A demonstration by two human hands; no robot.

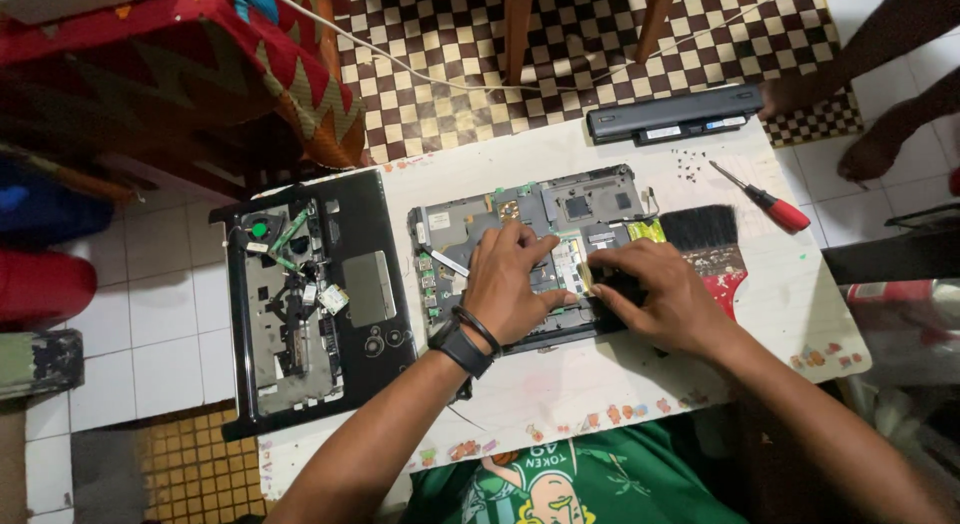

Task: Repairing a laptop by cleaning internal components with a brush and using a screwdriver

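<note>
Fingers (522, 246) of left hand (510, 289) spread and pressed flat on the grey laptop motherboard (560, 219); fingers (603, 281) of right hand (660, 299) curled narrow, pinching a small part at the board's near right edge. Board directly beneath both hands, mid-bench (600, 384). Beside it, right: black brush (705, 234), red screwdriver (770, 202). Left: emptied laptop case (315, 299). Far edge: battery (675, 114).
</note>
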